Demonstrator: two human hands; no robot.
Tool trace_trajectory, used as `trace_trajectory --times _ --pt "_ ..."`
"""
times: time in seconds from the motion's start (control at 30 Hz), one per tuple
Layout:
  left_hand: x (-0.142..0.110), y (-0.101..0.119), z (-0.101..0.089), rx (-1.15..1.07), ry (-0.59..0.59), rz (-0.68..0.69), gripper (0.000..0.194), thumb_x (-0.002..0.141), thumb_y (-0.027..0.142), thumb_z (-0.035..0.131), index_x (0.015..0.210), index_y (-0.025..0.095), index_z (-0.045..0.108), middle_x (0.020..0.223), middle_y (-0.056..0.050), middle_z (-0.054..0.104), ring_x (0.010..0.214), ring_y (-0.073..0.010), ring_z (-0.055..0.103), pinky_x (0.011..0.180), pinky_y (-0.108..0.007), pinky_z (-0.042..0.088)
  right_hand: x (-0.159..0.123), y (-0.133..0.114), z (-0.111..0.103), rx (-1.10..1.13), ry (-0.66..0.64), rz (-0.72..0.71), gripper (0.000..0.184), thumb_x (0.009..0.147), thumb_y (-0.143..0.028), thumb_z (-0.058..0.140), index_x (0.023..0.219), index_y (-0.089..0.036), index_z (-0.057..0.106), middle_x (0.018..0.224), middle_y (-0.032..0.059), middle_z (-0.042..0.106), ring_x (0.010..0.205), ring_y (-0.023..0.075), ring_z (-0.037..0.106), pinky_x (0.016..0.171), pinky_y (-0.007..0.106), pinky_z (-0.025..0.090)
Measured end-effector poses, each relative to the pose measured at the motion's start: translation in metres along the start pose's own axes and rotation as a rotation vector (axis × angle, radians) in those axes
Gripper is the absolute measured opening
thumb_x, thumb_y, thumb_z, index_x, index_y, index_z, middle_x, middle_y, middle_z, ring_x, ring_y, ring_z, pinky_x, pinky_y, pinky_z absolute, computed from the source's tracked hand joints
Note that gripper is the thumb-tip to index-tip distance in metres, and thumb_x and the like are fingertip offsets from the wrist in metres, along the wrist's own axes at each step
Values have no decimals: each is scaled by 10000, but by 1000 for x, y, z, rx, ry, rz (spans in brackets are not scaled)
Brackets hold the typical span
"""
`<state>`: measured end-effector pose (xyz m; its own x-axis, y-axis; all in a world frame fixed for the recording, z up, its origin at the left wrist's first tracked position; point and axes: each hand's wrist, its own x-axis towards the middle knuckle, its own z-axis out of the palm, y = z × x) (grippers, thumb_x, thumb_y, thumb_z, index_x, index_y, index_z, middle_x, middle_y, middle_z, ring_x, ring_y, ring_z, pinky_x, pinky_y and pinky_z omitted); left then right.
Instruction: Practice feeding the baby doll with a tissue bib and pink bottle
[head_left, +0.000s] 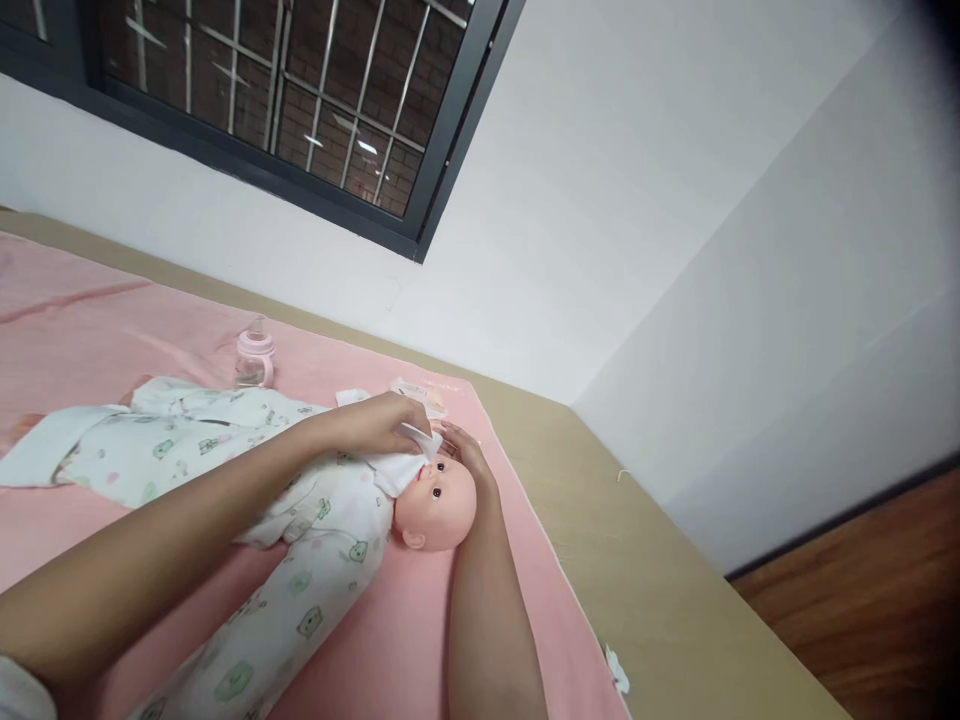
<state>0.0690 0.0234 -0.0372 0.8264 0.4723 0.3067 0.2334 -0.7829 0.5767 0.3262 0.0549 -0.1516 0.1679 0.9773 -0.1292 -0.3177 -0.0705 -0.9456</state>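
A baby doll point(439, 505) in a white romper printed with green bears lies on its back on a pink blanket point(90, 320). My left hand point(386, 420) is closed on a white wipe point(412, 455) pressed against the doll's face. My right hand point(469, 455) rests on the top of the doll's head, fingers curved over it.
A small pink baby bottle point(255, 358) stands on the blanket beyond the doll. White wipe pieces point(420, 390) lie near the blanket's far corner, and another scrap point(618, 668) on the tan mattress point(645, 560). White walls and a barred window point(300, 90) stand behind. Wooden floor point(885, 600) lies at right.
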Motion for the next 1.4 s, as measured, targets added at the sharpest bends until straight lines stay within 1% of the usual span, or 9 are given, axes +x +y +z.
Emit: trace_trajectory --times 0.1,0.23,0.43,0.7,0.87,0.97,1.2,1.3,1.4 --pt "0 2 2 -29 -59 31 157 784 74 630 897 143 713 972 -25 686 898 -165 625 778 -207 420 0 0 -1 -8 -16 -5 237 720 -155 702 945 -169 629 843 47 741 817 164 703 877 300 544" --pt "0 4 6 -16 -59 44 190 744 3 632 829 137 735 881 -10 683 816 -137 626 720 -179 411 1 1 -2 -12 -44 -19 231 722 -176 708 939 -168 628 854 53 743 842 173 709 900 306 535" --pt "3 -1 6 -30 -23 30 147 764 53 636 825 143 735 869 -5 686 796 -136 625 698 -183 404 0 0 -1 -17 -5 -13 211 722 -145 688 924 -172 635 839 44 740 792 159 704 879 314 546" --pt "5 -10 9 41 18 32 74 770 106 620 765 129 690 798 -10 663 746 -146 594 656 -202 383 5 4 -5 -2 -21 -13 239 690 -147 720 913 -185 645 840 30 733 788 151 697 879 305 552" --pt "1 -6 1 45 23 -16 97 765 101 584 793 139 669 875 -20 673 818 -161 599 719 -211 390 8 6 -7 12 -35 -18 237 695 -162 727 918 -185 650 835 38 732 799 153 699 883 304 555" --pt "-3 0 -5 42 33 -51 74 764 144 565 777 140 638 829 -16 664 779 -170 591 681 -224 391 6 5 -6 20 -39 -20 243 696 -171 735 924 -186 651 828 36 730 807 152 700 891 301 552" --pt "-9 17 -11 -53 -123 -141 156 735 284 590 662 148 565 621 24 552 587 -140 496 524 -231 316 3 3 -3 -11 -19 -4 265 711 -170 723 960 -177 635 874 47 736 837 166 709 920 324 542" --pt "-9 22 -9 19 -170 -193 189 704 278 611 603 162 501 574 31 496 560 -137 461 504 -243 283 6 5 -5 3 -36 -11 278 711 -175 724 971 -170 627 872 55 738 852 180 715 939 339 535" --pt "-9 25 -4 114 -147 -236 233 686 255 618 571 180 430 557 31 466 549 -142 448 502 -260 264 10 7 -8 8 -53 -23 269 708 -178 724 959 -167 627 855 57 738 834 182 717 928 341 542"
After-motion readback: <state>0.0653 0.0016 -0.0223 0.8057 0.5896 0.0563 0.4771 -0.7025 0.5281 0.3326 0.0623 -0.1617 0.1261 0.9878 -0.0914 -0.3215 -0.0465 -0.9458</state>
